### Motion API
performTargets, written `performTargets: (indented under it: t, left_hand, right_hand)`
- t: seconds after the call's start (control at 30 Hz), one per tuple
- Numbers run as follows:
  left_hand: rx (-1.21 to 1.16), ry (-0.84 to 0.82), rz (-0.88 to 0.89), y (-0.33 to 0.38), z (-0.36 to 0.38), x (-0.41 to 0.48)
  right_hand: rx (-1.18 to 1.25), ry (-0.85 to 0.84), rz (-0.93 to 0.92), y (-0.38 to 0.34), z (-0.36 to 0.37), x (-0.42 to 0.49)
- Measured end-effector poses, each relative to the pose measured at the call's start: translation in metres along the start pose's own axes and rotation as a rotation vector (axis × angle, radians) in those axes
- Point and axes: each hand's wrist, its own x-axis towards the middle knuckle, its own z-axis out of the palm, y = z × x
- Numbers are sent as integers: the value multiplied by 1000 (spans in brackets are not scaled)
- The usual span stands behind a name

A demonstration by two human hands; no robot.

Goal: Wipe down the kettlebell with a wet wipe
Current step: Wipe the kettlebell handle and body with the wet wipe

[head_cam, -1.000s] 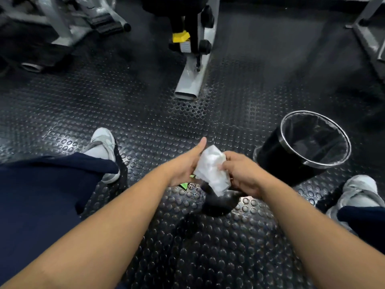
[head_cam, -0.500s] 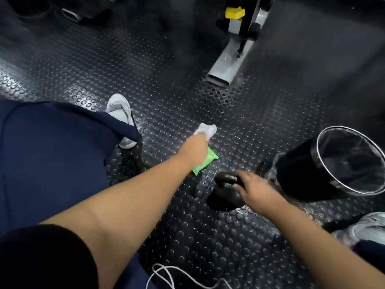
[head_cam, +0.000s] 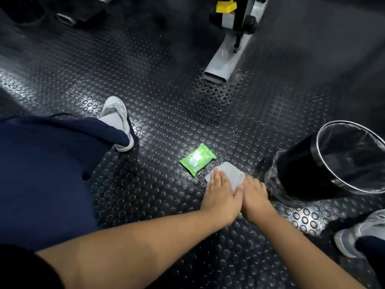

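Nearest the camera, both bare forearms reach forward and converge over the studded black rubber floor [head_cam: 156, 101]. The left leg, in navy trousers [head_cam: 41, 174], fills the left side of the view.

The hands meet side by side, thumb edges touching. The left hand [head_cam: 219, 195] lies palm down on the wet wipe [head_cam: 231, 174] with fingers extended and spread, pressing the wipe downward. The right hand [head_cam: 255, 197] sits just right of it, palm down, its fingers running forward under the edge of the wipe. The fingertips are hidden, so its grip cannot be determined.

The white wipe is bunched into a rounded pad that projects beyond the left fingertips. The kettlebell is fully covered by the hands and the wipe, so no part of it can be confirmed. Its position on the floor is directly below them.

Just beyond and to the left of the wipe, a green wipe packet [head_cam: 198, 159] lies flat on the floor, close to the wipe but apart from it. To the right of the hands stands a black waste bin [head_cam: 295, 163] with a chrome rim and a dark liner, near the right hand.

A pale shoe [head_cam: 115, 115] rests on the floor at left, a second shoe [head_cam: 354, 236] at the right edge. Farthest away, the grey steel foot of an exercise machine [head_cam: 225, 61] rests on the floor, carrying a yellow part [head_cam: 226, 6] above.
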Motion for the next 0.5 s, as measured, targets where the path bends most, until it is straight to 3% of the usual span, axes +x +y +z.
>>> performTargets:
  t: [0.17, 0.23, 0.3, 0.5]
  left_hand:
    - [-539, -107, -400, 14, -31, 41]
    - [-695, -194, -418, 9, -43, 48]
    - [-656, -282, -368, 5, -48, 49]
    - [-407, -310, -341, 9, -33, 45]
  right_hand:
    - [168, 109, -7, 3, 8, -2]
    - [169, 160, -5, 3, 13, -1]
    - [177, 165, 4, 4, 15, -1]
    - [188, 119, -6, 10, 13, 3]
